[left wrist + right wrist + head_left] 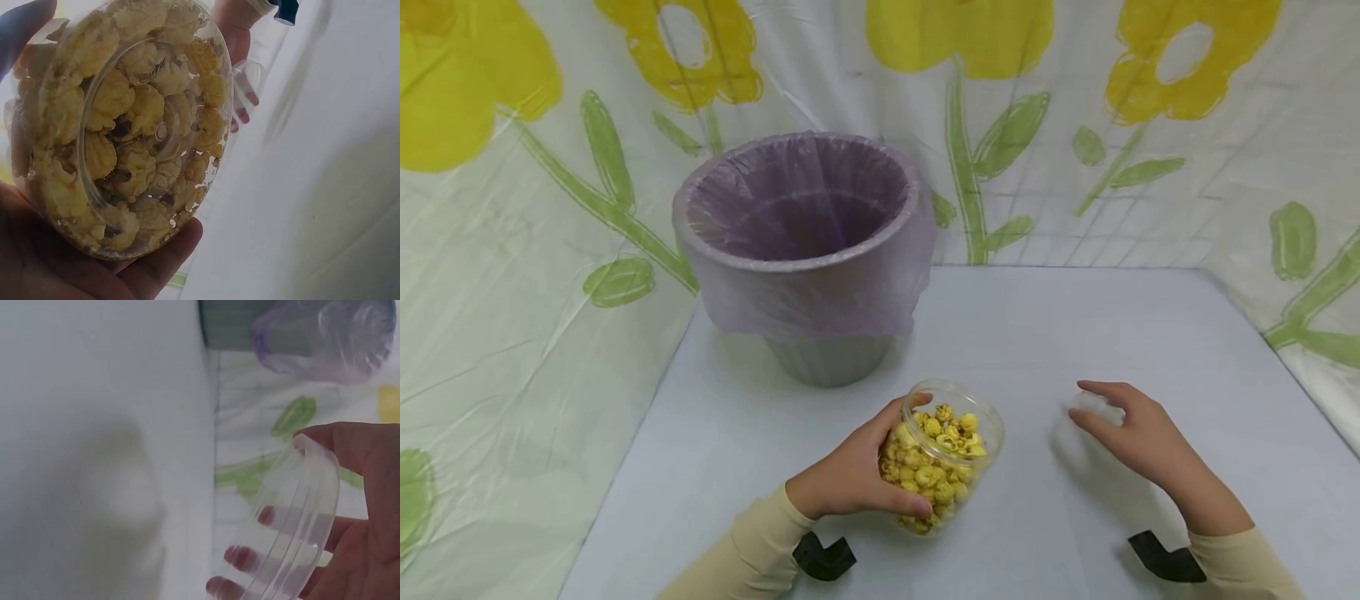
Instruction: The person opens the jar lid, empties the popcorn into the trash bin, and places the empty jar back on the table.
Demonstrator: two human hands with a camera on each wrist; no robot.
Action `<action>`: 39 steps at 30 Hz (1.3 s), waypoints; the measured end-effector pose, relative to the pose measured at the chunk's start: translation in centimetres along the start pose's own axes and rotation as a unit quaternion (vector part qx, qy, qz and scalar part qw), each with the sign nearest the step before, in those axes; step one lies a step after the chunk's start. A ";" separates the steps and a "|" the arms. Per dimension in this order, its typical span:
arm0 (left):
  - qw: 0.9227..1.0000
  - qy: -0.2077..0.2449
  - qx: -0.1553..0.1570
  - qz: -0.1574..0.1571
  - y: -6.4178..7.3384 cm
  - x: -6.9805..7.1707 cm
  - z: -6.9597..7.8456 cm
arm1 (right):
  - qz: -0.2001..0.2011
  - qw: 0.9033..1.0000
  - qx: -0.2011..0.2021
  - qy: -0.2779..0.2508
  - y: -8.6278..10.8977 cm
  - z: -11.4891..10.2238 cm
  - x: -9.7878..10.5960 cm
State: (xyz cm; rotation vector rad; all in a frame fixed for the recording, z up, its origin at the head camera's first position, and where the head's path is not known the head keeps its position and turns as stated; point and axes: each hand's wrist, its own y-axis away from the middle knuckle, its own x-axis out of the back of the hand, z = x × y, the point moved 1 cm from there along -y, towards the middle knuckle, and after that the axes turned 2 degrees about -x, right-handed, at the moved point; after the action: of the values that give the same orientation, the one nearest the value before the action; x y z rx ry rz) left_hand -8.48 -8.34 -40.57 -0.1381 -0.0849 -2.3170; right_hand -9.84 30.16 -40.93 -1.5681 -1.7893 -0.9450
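Note:
My left hand [862, 468] grips a clear plastic jar [988, 425] full of yellow popcorn [934, 475], its open mouth facing up and tilted slightly to the right. In the left wrist view the round jar bottom [144, 137] shows popcorn pressed against it, with fingers around the side. Over on the right, my right hand [1150, 433] holds a clear plastic lid [1097, 407] between thumb and fingers, above the table. The right wrist view has the lid [306, 506] edge-on, with fingertips [240, 556] seen through it.
A grey bin [831, 358] lined with a thin purple bag [805, 300] stands at the back left of the white table [1045, 333]. Behind it hangs a white curtain [820, 50] with yellow flowers and green leaves. Black straps [824, 557] sit by both wrists.

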 end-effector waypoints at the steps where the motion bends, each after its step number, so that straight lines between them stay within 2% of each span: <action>1: 1.000 0.002 0.000 -0.001 0.0 0.0 0.0 | 0.000 1.000 -0.002 0.006 0.0 0.3 0.1; 10: 1.000 -0.018 -0.002 0.010 0.3 0.3 -0.3 | 0.001 0.999 -0.013 0.037 -0.2 2.5 0.5; 18: 1.000 -0.004 -0.003 0.010 0.5 0.3 -0.6 | -0.009 0.998 -0.021 0.058 -0.5 3.7 0.4; 27: 1.000 0.003 -0.003 0.013 0.7 0.4 -0.9 | -0.034 0.996 -0.035 0.074 -0.6 4.1 -0.2; 35: 1.000 0.019 0.005 0.014 0.9 0.5 -0.7 | -0.027 0.996 -0.027 0.085 -0.6 4.3 -0.7; 39: 1.000 0.015 -0.004 0.015 0.9 0.6 -0.7 | -0.019 0.995 -0.016 0.099 -0.7 4.5 -1.4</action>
State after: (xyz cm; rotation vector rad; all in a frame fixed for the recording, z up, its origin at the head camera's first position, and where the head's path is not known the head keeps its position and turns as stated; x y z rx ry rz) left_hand -8.29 -9.49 -41.18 -0.1086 -0.0591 -2.2884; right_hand -10.21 32.96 -44.78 -1.4107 -1.6792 -1.1119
